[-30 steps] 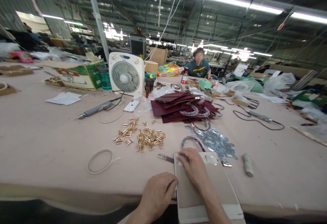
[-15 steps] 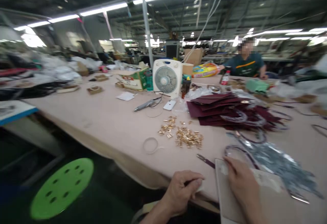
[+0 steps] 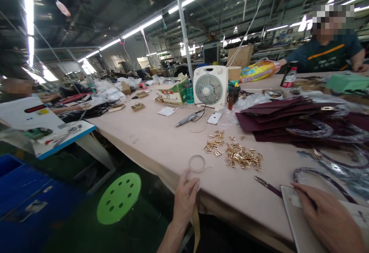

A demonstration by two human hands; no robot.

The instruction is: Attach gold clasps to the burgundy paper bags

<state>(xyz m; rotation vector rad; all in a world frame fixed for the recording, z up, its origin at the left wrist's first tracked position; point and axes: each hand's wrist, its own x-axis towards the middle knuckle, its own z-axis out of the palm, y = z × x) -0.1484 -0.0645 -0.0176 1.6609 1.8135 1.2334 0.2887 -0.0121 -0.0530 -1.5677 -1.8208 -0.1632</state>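
My left hand [image 3: 186, 193] reaches over the front edge of the table, fingers stretched and a little apart. Its fingertips are just below a thin roll of pale tape [image 3: 197, 163] lying flat; whether they touch it I cannot tell. Over a pale board [image 3: 288, 210] at the lower right, my right hand [image 3: 328, 214] is closed, its fingertips at the end of a curved dark purple handle [image 3: 319, 173] with clear wrapping. What lies under the palm is hidden. A purple strap with a metal end [image 3: 268, 185] sticks out left of the board.
Small gold metal fittings [image 3: 242, 157] lie in piles mid-table. Behind them are a phone [image 3: 215, 118], a corded grey tool [image 3: 187, 119] and a box fan [image 3: 210, 87]. Purple bag panels [image 3: 288, 122] are stacked right. A green stool [image 3: 119, 198] stands below left. Two other people work nearby.
The view has swung left. My left hand has moved from beside the board to the tape roll, its fingers opening out of a pinch. My right hand stays on the board.
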